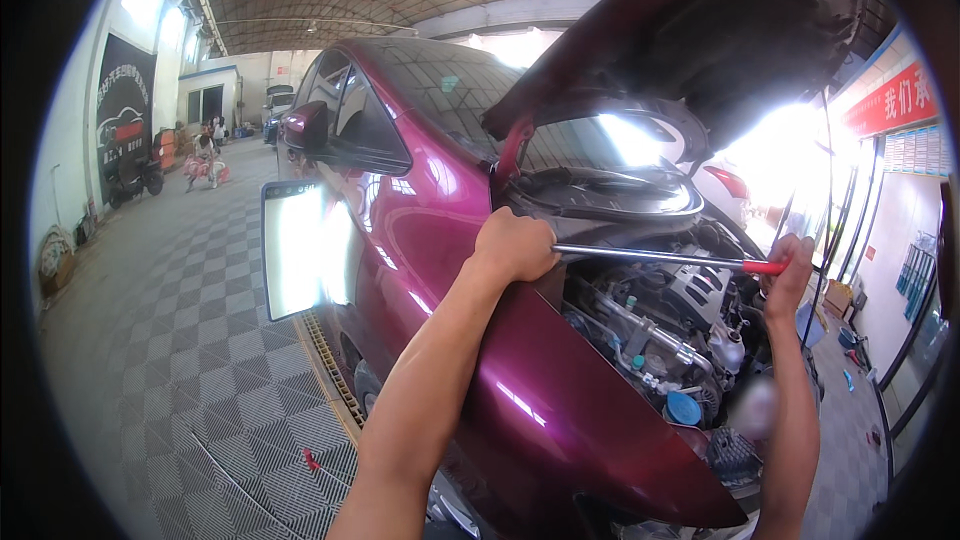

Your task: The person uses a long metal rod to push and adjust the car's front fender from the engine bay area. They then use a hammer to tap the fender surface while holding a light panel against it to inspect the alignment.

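My left hand (515, 242) is closed around a long metal rod (650, 255) at the inner upper edge of the purple car's front fender (520, 390); the rod's end under it is hidden. My right hand (788, 275) is closed on the rod's red handle (757, 266). The rod lies level across the open engine bay (650, 315). The raised bonnet (680, 40) hangs over the bay. A glowing rectangular light board (295, 250) stands beside the car at the left, below the side mirror (306, 124).
Long rods (240, 485) with a red part lie on the checkered floor tiles (190, 320). A scooter (135, 178), people (210, 140) and another car (280, 105) are further back at the left. Boxes (838, 298) and a tool rack (910, 280) are at the right.
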The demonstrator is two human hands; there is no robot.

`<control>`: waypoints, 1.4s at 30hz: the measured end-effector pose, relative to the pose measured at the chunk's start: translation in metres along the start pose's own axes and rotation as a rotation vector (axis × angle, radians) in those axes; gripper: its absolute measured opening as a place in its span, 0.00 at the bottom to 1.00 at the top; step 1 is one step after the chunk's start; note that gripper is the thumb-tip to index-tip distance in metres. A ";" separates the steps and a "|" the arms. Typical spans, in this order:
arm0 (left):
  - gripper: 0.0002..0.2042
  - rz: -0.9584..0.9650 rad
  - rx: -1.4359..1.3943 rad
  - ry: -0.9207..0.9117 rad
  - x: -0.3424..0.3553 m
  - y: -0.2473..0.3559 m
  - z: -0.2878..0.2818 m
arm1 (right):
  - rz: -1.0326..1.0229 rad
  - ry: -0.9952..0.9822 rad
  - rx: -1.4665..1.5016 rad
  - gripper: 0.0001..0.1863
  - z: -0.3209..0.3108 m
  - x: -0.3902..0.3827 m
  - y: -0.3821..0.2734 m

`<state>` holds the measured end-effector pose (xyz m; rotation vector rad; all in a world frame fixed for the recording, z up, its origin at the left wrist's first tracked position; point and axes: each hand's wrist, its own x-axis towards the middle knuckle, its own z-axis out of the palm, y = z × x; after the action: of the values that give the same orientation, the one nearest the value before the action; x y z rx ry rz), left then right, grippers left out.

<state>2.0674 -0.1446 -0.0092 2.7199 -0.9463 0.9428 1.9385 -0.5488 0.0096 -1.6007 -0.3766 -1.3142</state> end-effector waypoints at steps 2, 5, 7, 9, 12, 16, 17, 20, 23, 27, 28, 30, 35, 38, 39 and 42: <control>0.13 -0.016 0.011 -0.009 -0.001 0.002 0.001 | 0.025 0.020 0.032 0.26 -0.001 0.002 0.009; 0.13 0.007 0.022 0.002 -0.001 0.000 0.002 | 0.040 0.001 -0.024 0.27 0.004 0.002 0.004; 0.14 -0.008 0.013 -0.012 0.000 -0.003 0.003 | 0.018 -0.038 -0.043 0.27 0.003 0.005 0.002; 0.14 0.001 0.007 -0.010 0.001 -0.002 0.002 | -0.011 -0.027 -0.029 0.27 0.000 0.007 0.007; 0.14 0.010 0.008 -0.005 -0.001 -0.003 0.002 | -0.017 0.028 0.030 0.27 0.007 0.005 0.006; 0.14 -0.010 0.031 -0.047 0.000 -0.002 0.003 | 0.009 0.033 -0.001 0.30 0.015 -0.002 -0.005; 0.14 -0.013 0.044 -0.065 0.001 -0.002 0.002 | -0.005 0.052 -0.039 0.31 0.018 -0.003 -0.005; 0.14 -0.029 0.037 -0.057 0.004 0.003 0.002 | -0.042 0.035 -0.003 0.31 0.009 -0.001 0.011; 0.14 -0.015 0.030 -0.029 0.003 -0.005 0.004 | -0.005 0.069 -0.006 0.30 0.016 -0.001 0.009; 0.15 0.004 0.059 -0.033 0.002 -0.003 0.002 | -0.135 0.072 -0.037 0.30 0.008 0.002 0.023; 0.15 0.004 0.060 -0.025 0.003 -0.001 0.004 | -0.096 0.062 0.003 0.31 0.008 0.000 0.017; 0.15 -0.013 0.053 -0.025 0.000 -0.006 0.006 | -0.066 0.047 -0.010 0.33 0.016 0.004 0.004; 0.15 -0.037 0.053 -0.045 0.002 -0.002 0.006 | -0.003 0.053 0.008 0.33 0.020 0.010 0.011; 0.15 -0.009 0.013 0.018 0.003 -0.005 0.009 | -0.048 0.033 -0.106 0.32 0.013 0.020 0.012; 0.14 -0.018 0.021 0.002 0.005 -0.005 0.009 | -0.075 0.019 -0.166 0.31 0.011 0.025 0.011; 0.14 -0.029 0.038 -0.009 0.002 -0.007 0.010 | -0.010 0.030 -0.031 0.31 0.021 0.012 0.000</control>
<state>2.0779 -0.1426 -0.0153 2.7640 -0.8972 0.9534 1.9550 -0.5353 0.0215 -1.6049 -0.3473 -1.3565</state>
